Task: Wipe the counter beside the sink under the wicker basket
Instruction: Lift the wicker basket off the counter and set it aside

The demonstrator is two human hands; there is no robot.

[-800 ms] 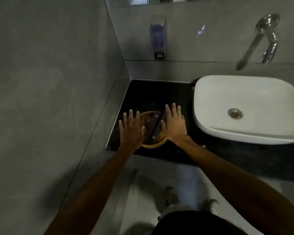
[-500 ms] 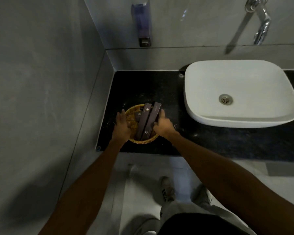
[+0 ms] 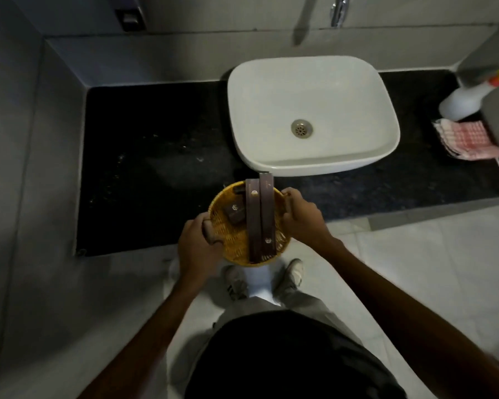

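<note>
The black stone surface point(image 3: 162, 168) runs the width of the alcove, with the white sink point(image 3: 311, 110) seated on it right of centre. The stretch left of the sink lies bare and shows pale specks and a dull smear, so this is judged to be the patch to be wiped. At the far right end of the surface, beyond the sink, a white spray bottle point(image 3: 464, 100) stands beside a folded red-and-white checked cloth point(image 3: 467, 139); both sit well apart from the hands. The wicker basket point(image 3: 249, 223) is held up at the front edge of the surface, in front of the sink's near-left corner and partly out over the floor. The left hand point(image 3: 198, 246) is closed round its left rim and the right hand point(image 3: 301, 218) round its right rim. Inside it, two long dark boxes point(image 3: 260, 220) lie side by side, their far ends jutting past the rim, with a small dark box point(image 3: 234, 212) to their left. The step in hand is judged to be clearing the basket away; wiping is not yet begun. The next move calls for a level set-down clear of the soiled patch, since tilting could spill the boxes, then fetching the cloth.
</note>
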